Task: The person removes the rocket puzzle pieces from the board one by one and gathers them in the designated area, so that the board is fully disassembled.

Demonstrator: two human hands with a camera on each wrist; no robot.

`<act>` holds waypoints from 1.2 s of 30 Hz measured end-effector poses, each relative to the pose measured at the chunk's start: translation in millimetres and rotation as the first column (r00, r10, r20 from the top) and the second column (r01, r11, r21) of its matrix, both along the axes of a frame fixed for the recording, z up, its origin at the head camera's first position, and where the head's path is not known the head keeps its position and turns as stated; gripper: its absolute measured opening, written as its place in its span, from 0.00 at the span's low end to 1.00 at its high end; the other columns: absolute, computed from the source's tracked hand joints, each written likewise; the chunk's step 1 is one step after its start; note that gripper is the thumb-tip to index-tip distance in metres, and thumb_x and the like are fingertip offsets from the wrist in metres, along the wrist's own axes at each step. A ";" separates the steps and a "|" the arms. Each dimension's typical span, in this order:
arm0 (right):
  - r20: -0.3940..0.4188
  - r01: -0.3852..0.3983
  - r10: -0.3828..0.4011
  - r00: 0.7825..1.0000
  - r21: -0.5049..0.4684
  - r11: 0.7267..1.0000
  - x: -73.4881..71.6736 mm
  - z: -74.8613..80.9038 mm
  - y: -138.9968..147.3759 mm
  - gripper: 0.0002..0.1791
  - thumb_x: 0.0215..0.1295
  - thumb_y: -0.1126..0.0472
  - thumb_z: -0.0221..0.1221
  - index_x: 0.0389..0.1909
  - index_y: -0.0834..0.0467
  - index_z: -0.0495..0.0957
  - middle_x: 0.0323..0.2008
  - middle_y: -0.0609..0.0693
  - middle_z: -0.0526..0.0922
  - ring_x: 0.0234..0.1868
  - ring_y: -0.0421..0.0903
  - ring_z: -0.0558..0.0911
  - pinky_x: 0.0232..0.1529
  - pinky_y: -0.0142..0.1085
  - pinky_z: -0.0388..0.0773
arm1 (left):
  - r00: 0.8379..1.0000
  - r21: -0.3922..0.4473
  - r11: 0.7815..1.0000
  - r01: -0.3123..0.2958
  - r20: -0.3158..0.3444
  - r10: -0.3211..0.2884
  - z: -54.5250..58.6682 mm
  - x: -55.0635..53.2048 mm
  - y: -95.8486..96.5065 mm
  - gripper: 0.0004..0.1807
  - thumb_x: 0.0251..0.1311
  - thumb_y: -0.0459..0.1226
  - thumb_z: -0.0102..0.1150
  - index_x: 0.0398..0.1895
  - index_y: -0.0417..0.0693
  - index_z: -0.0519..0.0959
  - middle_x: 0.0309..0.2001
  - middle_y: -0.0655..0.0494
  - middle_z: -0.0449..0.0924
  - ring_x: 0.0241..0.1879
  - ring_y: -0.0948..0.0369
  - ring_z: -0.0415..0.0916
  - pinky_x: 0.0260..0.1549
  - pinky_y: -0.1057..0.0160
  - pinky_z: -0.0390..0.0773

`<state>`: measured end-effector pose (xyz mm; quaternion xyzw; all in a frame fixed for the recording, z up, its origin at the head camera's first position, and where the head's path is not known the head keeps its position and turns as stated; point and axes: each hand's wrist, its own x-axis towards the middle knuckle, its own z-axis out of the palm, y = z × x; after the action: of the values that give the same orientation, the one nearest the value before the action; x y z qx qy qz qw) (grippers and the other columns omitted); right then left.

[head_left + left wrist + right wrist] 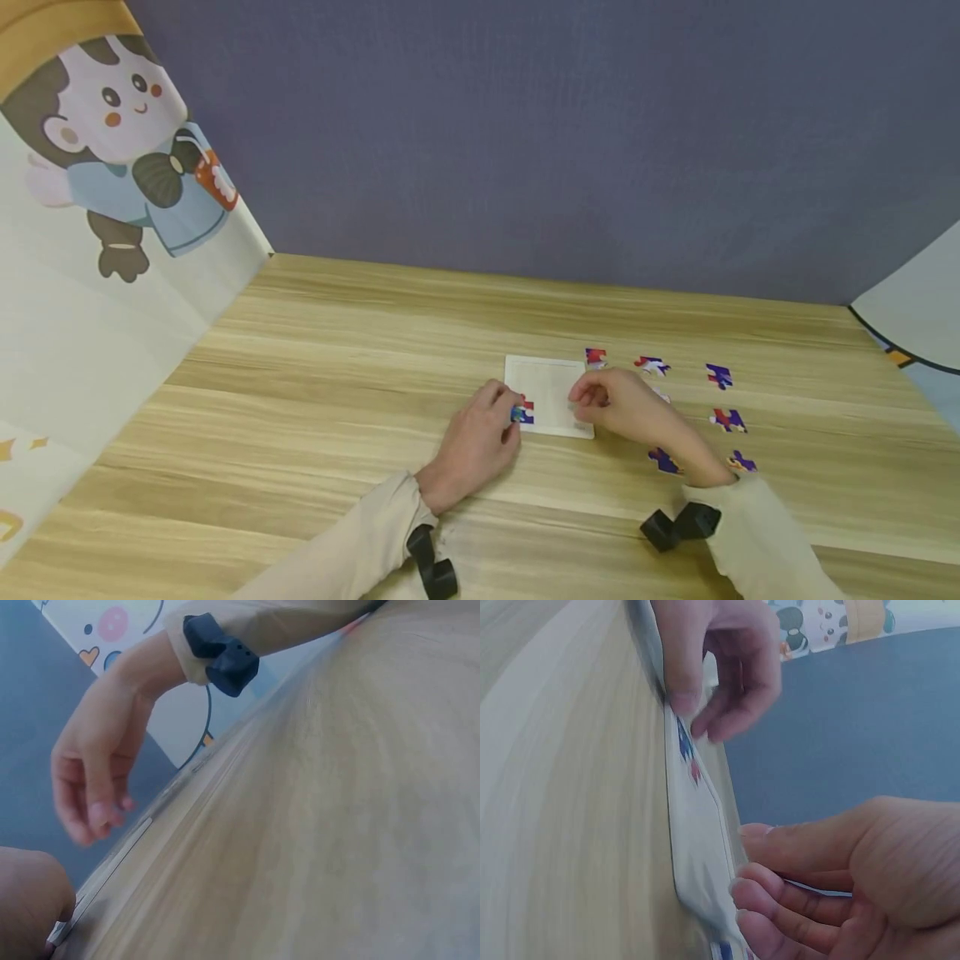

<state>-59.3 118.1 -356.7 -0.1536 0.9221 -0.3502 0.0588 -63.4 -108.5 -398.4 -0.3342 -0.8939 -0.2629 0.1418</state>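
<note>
Left wall panel has a cartoon figure [123,142] printed on it; wooden table [337,375] runs across the view, plain blue-grey wall behind. Left hand [476,442] sits knuckles-up at the left edge of the white puzzle board [547,387], fingertips pressing a red-blue puzzle piece [523,411] already lying on the board's lower-left corner; right wrist view shows a fingertip [681,701] down at the board edge with the other fingers curled loosely above, so pressing rather than a wrapped grip. Board lies flat on the table, roughly centre, between the two hands. Right hand [622,404] is at the board's right edge, fingers curled inward over the lower-right corner, fingertips [761,900] right at the rim; cannot tell if it pinches the board or just touches it. Loose pieces [718,376] are scattered on the table to the right: some behind the hand, some beside the wrist. Both sleeves cream-coloured, with a black strap [678,527] at each wrist.
</note>
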 end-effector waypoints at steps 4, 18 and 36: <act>-0.001 -0.037 0.037 0.999 -0.032 0.999 -7.7 -3.2 -14.2 0.08 0.56 0.70 0.63 0.37 0.64 0.78 0.27 0.48 0.77 0.29 0.39 0.74 0.31 0.28 0.72 | 1.000 -0.009 1.000 0.000 0.001 0.000 0.3 -0.4 -0.4 0.13 0.51 0.31 0.61 0.43 0.43 0.79 0.39 0.55 0.75 0.34 0.62 0.73 0.28 0.69 0.76; -0.029 -0.111 0.111 0.993 -0.015 0.994 -16.3 -14.5 -45.8 0.15 0.52 0.69 0.66 0.41 0.67 0.77 0.28 0.50 0.77 0.27 0.36 0.72 0.29 0.27 0.71 | 0.999 0.010 0.999 0.032 0.033 -0.032 -0.4 -2.6 -0.4 0.08 0.51 0.30 0.61 0.36 0.44 0.79 0.39 0.55 0.74 0.32 0.64 0.71 0.26 0.73 0.73; -0.095 -0.046 0.042 0.995 -0.038 0.998 -11.9 -15.1 -50.9 0.16 0.48 0.68 0.68 0.38 0.62 0.75 0.32 0.52 0.74 0.31 0.41 0.71 0.33 0.31 0.70 | 0.999 -0.102 0.995 0.005 0.044 0.000 -2.8 -15.0 -9.7 0.22 0.56 0.42 0.57 0.53 0.41 0.79 0.57 0.48 0.77 0.58 0.52 0.73 0.58 0.53 0.72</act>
<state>-71.2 67.2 -371.8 -0.1914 0.9131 -0.3595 0.0198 -78.5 -118.2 -401.2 -0.3363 -0.9086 -0.2245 0.1046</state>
